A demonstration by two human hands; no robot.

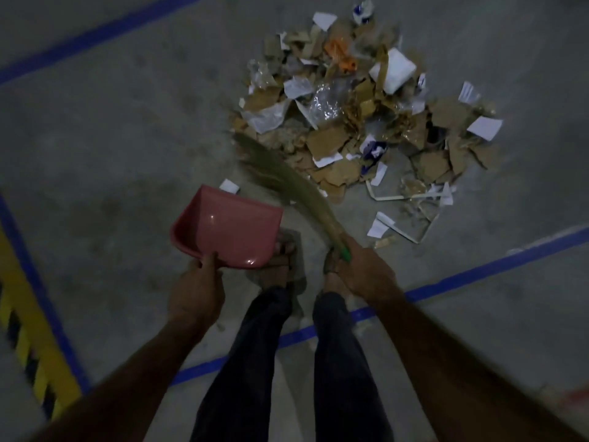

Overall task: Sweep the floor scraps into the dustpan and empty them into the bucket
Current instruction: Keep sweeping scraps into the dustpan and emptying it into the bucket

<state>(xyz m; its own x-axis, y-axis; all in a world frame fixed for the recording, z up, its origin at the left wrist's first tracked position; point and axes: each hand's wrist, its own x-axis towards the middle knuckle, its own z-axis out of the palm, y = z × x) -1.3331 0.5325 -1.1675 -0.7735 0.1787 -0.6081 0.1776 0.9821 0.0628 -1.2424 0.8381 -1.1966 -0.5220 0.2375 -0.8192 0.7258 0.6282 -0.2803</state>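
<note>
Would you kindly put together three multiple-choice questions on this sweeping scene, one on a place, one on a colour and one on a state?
1. Where does the scrap pile lie relative to the dustpan?
A. Inside it
B. Ahead of it and to the right, on the floor
C. Behind the person's feet

2. What colour is the dustpan?
A. Pink
B. Green
C. Black

3. What is in the dustpan at this moment?
A. A heap of cardboard
B. No scraps that can be seen
C. The broom

Answers:
1 B: the pile sits on the concrete floor beyond the pan's open edge, toward the right.
2 A: the pan held by the left hand is pink.
3 B: its inner surface shows bare, while the right hand holds the broom with its bristles at the pile's near edge.
</note>
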